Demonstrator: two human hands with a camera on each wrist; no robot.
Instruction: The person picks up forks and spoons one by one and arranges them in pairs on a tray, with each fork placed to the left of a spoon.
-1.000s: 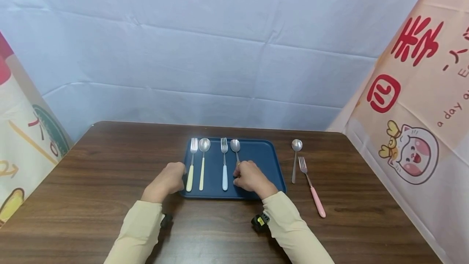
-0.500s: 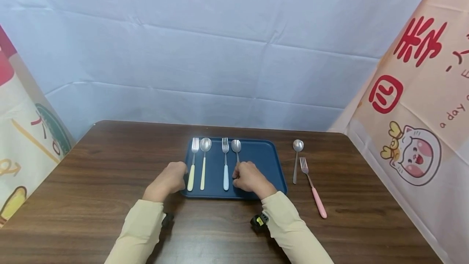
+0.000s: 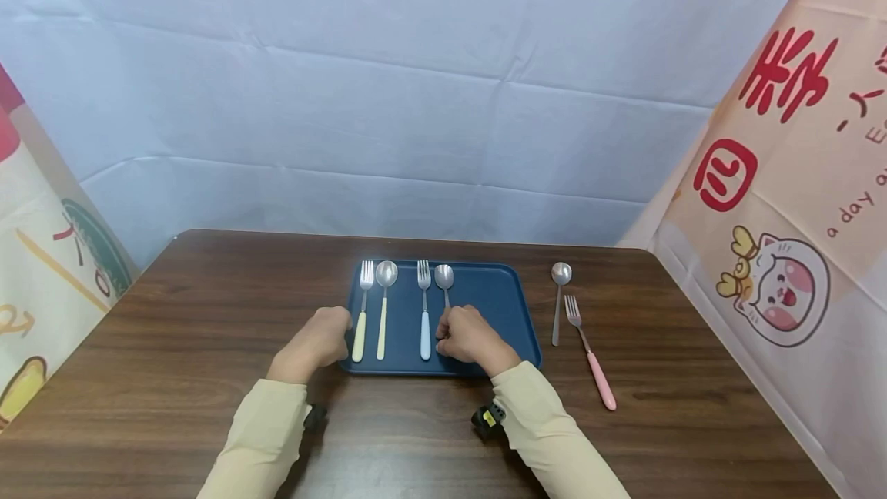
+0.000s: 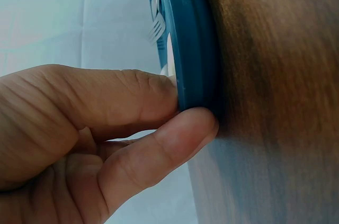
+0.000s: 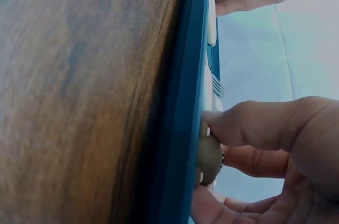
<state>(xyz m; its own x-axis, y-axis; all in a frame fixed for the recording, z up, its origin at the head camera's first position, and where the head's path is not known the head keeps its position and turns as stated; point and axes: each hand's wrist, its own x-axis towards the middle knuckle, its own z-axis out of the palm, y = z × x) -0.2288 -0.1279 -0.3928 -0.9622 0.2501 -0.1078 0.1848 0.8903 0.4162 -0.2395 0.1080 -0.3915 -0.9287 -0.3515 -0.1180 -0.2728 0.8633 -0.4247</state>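
Note:
On the dark blue tray point(image 3: 493, 306), my right hand point(image 3: 471, 336) pinches the lower handle of a metal spoon point(image 3: 444, 277); its bowl points to the far rim. In the right wrist view, a rounded olive-brown piece point(image 5: 210, 159) shows between thumb and fingers, close behind the tray's near rim. My left hand point(image 3: 320, 339) grips the tray's left side, thumb and finger on either side of the rim in the left wrist view. Left of the held spoon lie a light-blue-handled fork point(image 3: 425, 329), a yellow-handled spoon point(image 3: 383, 326) and a yellow-handled fork point(image 3: 359, 333), all roughly upright in view.
Right of the tray, a plain metal spoon point(image 3: 558, 303) and a pink-handled fork point(image 3: 596, 372) lie on the brown wooden table point(image 3: 229, 306). Pale cloth point(image 3: 346, 98) hangs behind the table, with printed cloth point(image 3: 776, 199) at the right.
My right hand has shifted slightly left, swinging the spoon's handle so that it lies straighter, closer to the blue fork's direction. The left hand stays at the tray's rim.

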